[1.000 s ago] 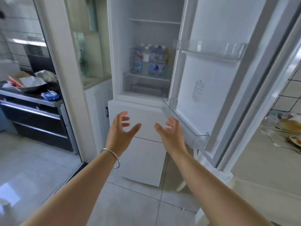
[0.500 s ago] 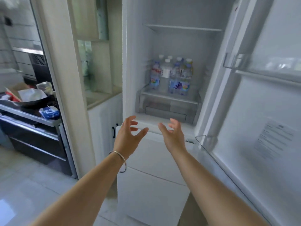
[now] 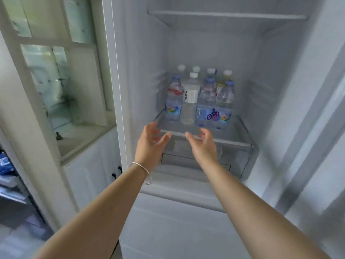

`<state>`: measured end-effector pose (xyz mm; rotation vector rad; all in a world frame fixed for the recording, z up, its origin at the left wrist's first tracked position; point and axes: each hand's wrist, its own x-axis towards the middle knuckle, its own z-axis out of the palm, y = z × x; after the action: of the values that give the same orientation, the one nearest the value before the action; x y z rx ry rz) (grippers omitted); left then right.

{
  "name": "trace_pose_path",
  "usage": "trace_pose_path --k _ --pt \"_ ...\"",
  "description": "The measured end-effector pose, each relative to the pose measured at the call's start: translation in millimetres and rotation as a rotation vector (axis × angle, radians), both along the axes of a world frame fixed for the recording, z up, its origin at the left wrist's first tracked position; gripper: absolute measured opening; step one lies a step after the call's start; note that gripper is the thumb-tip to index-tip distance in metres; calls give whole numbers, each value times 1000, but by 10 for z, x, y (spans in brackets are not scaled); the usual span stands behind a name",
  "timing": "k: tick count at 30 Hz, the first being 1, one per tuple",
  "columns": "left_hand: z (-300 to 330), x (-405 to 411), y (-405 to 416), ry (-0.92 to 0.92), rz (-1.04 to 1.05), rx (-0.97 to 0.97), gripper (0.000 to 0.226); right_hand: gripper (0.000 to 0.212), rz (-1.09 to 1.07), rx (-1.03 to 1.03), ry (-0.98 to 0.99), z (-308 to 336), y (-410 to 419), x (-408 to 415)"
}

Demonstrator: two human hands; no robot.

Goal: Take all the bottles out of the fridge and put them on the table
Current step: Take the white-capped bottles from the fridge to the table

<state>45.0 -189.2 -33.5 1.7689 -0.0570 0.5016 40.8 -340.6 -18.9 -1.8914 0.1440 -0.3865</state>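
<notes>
Several clear plastic water bottles stand in a tight cluster on the fridge shelf [image 3: 239, 128]. In front stand a blue-capped bottle [image 3: 173, 101], a taller white-capped bottle [image 3: 190, 101] and two more blue-capped bottles [image 3: 206, 103], [image 3: 225, 107]. More bottles stand behind them, partly hidden. My left hand [image 3: 150, 144] and my right hand [image 3: 203, 146] are raised side by side at the shelf's front edge, fingers spread, palms facing each other, holding nothing. Both are just short of the bottles. A silver bangle circles my left wrist.
The fridge is open, with an upper shelf [image 3: 224, 15] bare and a drawer [image 3: 196, 161] below the bottle shelf. The open door [image 3: 317, 128] stands to the right. A white cabinet with glass panes [image 3: 61, 81] is to the left.
I have moved closer to the fridge. Both hands have risen from below the fridge compartment up to the front edge of the bottle shelf, still open.
</notes>
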Motion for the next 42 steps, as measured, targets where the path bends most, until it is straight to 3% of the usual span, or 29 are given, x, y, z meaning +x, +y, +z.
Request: trace_pose_path --k 2,5,6,9,12,16,22,26,29,32,42 --pt "0 394 -54 -6 -29 -6 54 61 -12 -7 10 60 13 278" --pt "41 958 -155 25 -84 -45 46 21 -38 6 -14 189 10 692" --pt "70 1161 -182 23 -104 -47 41 20 -50 10 -30 263 17 826" --pt "144 1692 -249 -22 -59 3 45 46 -65 51 -79 406 64 1189" --pt "349 1948 -326 -108 29 27 46 39 -113 9 -254 537 139 1490" --pt "539 2244 -375 -161 117 73 51 56 -248 -153 -466 715 186 1928" --pt "566 2401 -527 -123 97 -158 84 68 -240 -192 -516 820 169 2322" --pt "495 2530 -527 -50 37 -194 57 70 -236 -210 -472 807 126 2469" --pt "382 2570 -515 32 17 -219 55 67 -231 -246 -535 757 135 2452" --pt "315 2603 -492 14 23 -251 57 64 -193 -241 -605 683 130 2374" --pt "261 2413 -494 -99 167 -348 33 57 -106 -149 -627 511 205 2262"
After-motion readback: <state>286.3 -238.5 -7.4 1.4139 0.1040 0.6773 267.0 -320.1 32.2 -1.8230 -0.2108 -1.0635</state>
